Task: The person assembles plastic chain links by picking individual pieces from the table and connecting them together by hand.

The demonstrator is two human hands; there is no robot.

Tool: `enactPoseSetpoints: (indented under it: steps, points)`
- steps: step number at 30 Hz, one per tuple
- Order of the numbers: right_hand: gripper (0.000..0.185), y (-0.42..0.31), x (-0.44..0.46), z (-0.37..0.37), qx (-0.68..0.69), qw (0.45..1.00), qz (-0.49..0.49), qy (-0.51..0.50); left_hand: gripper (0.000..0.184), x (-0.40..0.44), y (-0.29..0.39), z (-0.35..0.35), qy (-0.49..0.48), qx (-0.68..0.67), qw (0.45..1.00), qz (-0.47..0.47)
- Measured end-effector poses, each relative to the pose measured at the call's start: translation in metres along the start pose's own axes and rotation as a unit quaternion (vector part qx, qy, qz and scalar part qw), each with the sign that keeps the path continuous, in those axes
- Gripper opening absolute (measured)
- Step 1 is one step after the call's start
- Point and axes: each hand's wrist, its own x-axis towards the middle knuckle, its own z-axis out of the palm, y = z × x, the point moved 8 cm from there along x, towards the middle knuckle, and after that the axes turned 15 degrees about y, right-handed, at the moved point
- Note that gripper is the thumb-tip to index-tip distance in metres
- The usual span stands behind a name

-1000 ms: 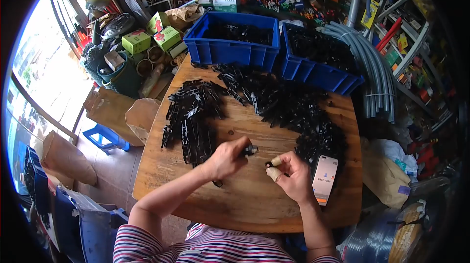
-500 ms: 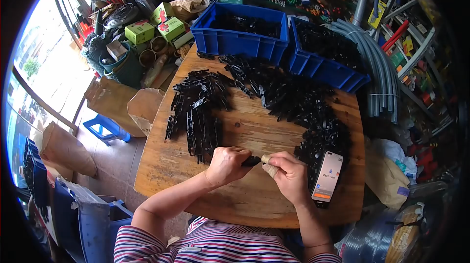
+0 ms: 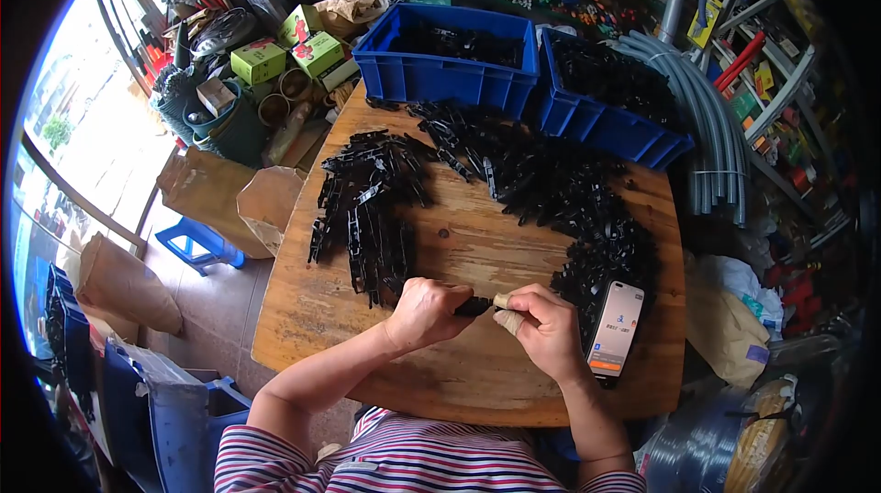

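Note:
My left hand (image 3: 427, 311) is closed around a black jointed plastic strip (image 3: 474, 306), whose end sticks out to the right. At that end, my right hand (image 3: 543, 320) pinches with thumb and forefinger, both wrapped in tan tape or finger covers. The fingertips hide the exact point of contact. Just beyond my left hand lies a pile of similar black strips (image 3: 381, 245), several of them lined up lengthwise. A larger heap of small black plastic parts (image 3: 596, 250) curves along the right of the wooden table (image 3: 459, 259).
Two blue bins, one at the back (image 3: 440, 80) and one at the right (image 3: 606, 130), hold more black parts. A lit phone (image 3: 615, 332) lies near my right hand. Grey hoses (image 3: 720, 153) hang beyond the right edge; a blue stool (image 3: 197, 245) and cardboard stand on the left floor.
Both hands stay in nearly the same place. My right fingers have shifted very slightly to the right at the strip's end. The piles look unchanged.

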Motion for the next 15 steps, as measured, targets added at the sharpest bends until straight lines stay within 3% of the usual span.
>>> enactPoseSetpoints:
  steps: [6,12,15]
  points:
    - [0.013,0.006,-0.004,0.002,0.004,1.0,-0.008,-0.028,0.027,-0.003,0.001,0.001,-0.023,0.021,1.0,0.003]
    - [0.012,0.023,-0.008,0.003,0.081,0.993,0.08,-0.042,0.024,-0.004,0.005,0.001,-0.054,0.031,0.998,-0.002]
    - [0.012,0.022,-0.008,0.002,0.071,0.993,0.078,-0.044,0.023,-0.005,0.006,0.001,-0.052,0.028,0.998,-0.001]
